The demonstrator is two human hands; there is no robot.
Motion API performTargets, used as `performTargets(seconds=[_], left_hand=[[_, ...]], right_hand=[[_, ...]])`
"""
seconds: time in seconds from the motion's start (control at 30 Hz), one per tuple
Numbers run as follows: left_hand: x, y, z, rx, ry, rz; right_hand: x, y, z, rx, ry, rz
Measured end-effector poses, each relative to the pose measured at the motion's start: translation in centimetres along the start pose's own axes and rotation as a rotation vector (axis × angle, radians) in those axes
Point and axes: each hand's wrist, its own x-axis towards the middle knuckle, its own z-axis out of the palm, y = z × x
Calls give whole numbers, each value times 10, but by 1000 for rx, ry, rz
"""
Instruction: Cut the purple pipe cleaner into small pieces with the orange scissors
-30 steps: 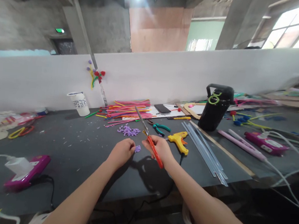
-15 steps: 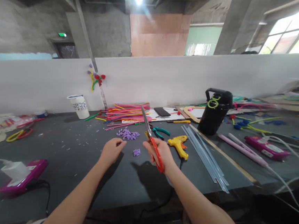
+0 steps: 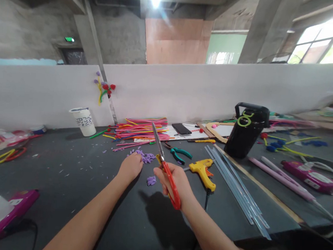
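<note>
My right hand (image 3: 179, 182) is wrapped round the red and yellow handles of a pair of scissors (image 3: 173, 186). Their blades point up and away from me, nearly together. My left hand (image 3: 132, 165) is at the near left edge of a pile of short purple pipe cleaner pieces (image 3: 146, 157), fingers curled downward. Its fingertips are mostly hidden, so anything in them does not show. A smaller purple cluster (image 3: 151, 181) lies on the dark table between my two hands.
Behind the pile lies a bundle of pink, red and orange pipe cleaners (image 3: 139, 128). Pliers (image 3: 180, 154), a yellow glue gun (image 3: 203, 171) and clear glue sticks (image 3: 236, 189) are on the right. A black flask (image 3: 245, 134) and a white cup (image 3: 83, 122) stand farther back.
My left hand has moved forward and right, onto the edge of the purple pile. The scissors stay in my right hand, slightly lower. The view has shifted a little.
</note>
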Motion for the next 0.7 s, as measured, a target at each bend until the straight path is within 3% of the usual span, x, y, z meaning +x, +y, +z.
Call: performTargets(seconds=[0.23, 0.37, 0.53, 0.7], left_hand=[[7, -8, 1, -175, -40, -127], [0, -14, -11, -390, -60, -201], [-34, -4, -41, -785, -94, -228], [-82, 20, -61, -1057, -172, -211]], right_hand=[[-4, -5, -1, 13, 3, 13], [-3, -5, -2, 31, 6, 21], [-4, -3, 0, 64, -10, 30], [-10, -1, 16, 191, -154, 31]])
